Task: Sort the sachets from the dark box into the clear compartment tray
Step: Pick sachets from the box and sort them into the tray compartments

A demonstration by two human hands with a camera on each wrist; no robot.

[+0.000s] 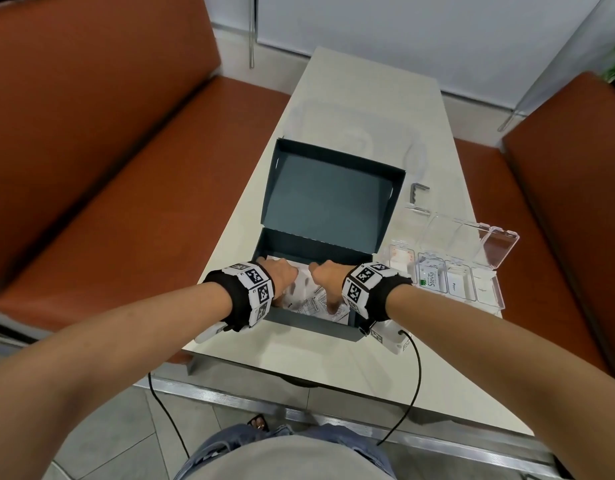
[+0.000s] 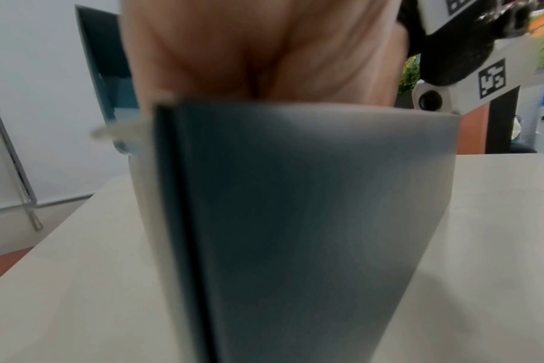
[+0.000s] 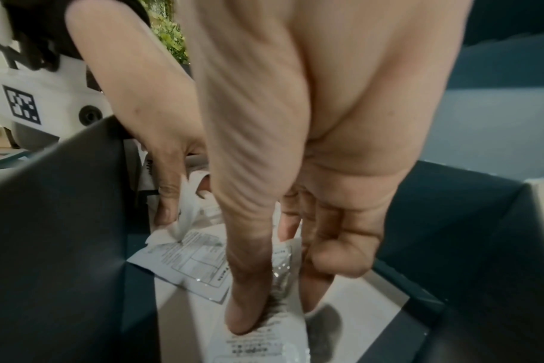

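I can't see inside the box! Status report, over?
Both hands in the dark box: left hand pinching a sachet, right hand pinching another sachet. Clear compartment tray open, unobstructed.

1. My left wrist band [image 1: 251, 295] is black with white square-coded marker tiles.
2. My right wrist band [image 1: 368, 289] matches it, and a black cable [image 1: 415, 375] trails from it.
3. I wear blue jeans [image 1: 230, 441] and a grey top [image 1: 288, 459].

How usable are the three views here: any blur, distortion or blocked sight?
Head view: sharp at centre, wide-angle bending at the edges; the "Stevia" sachet is legible. Left wrist view: soft, the dark box wall fills it, hiding the fingers. Right wrist view: the right hand is close and blurred; sachet print visible but unreadable, box interior dim.
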